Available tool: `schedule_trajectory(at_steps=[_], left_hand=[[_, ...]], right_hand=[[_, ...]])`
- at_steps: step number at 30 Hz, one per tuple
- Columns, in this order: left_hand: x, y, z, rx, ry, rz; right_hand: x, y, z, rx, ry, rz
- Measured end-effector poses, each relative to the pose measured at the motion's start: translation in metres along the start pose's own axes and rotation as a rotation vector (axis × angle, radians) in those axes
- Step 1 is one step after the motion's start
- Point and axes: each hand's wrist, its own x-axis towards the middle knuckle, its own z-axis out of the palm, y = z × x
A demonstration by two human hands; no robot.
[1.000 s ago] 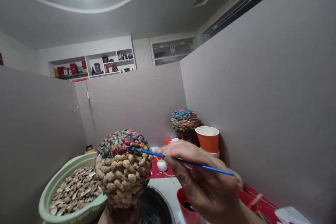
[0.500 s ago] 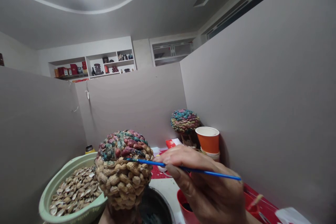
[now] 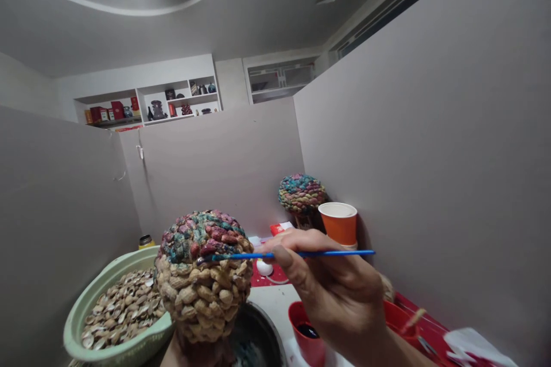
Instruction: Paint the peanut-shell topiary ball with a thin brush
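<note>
A rounded form covered in peanuts (image 3: pixel 202 292) stands in the lower middle, its top coloured red, teal and purple, its lower part plain tan. My right hand (image 3: pixel 331 281) pinches a thin blue paintbrush (image 3: pixel 253 256) held nearly level. The dark, wet-looking bristles rest at the border between coloured and plain peanuts. At the bottom edge, below the form, a small part of my left hand (image 3: pixel 171 354) shows; its fingers are hidden. A red cup with dark liquid (image 3: pixel 310 350) stands below my right hand.
Left is a green basin (image 3: pixel 73 321) full of shells. A dark bowl (image 3: pixel 271 335) sits behind the form's base. Farther back are a second coloured peanut form (image 3: pixel 301 194) and an orange paper cup (image 3: pixel 339 226). White tissue (image 3: pixel 473 344) lies at the lower right. Grey partitions surround the table.
My right hand has tilted the brush closer to level, its back end rising, and the tip has shifted slightly left. The red cup's liquid shows more. The view has shifted slightly.
</note>
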Motion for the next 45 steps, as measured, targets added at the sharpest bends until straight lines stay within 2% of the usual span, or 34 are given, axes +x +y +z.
schedule_trajectory(at_steps=[5,13,19,24,33,41,45], left_hand=[[0.006,-0.002,-0.002,0.03,-0.034,-0.034],[0.016,-0.012,0.001,0.023,-0.066,-0.041],[0.023,-0.012,-0.005,-0.032,-0.027,-0.062],[0.032,-0.02,-0.006,-0.002,-0.007,-0.059],[0.021,-0.01,-0.007,0.067,-0.019,-0.042],[0.02,-0.014,-0.008,0.139,-0.038,-0.021],[0.028,-0.021,-0.008,0.162,-0.04,-0.036]], right_hand=[[0.002,0.004,-0.006,-0.079,0.076,0.0],[0.0,-0.004,0.002,0.101,-0.022,0.004],[0.002,0.002,-0.004,0.002,-0.019,0.003],[0.006,0.005,-0.013,-0.063,0.034,0.012],[0.002,0.003,-0.002,0.133,-0.082,-0.016],[0.011,0.008,-0.015,-0.004,-0.075,0.011],[0.013,0.012,-0.017,0.042,-0.072,0.065]])
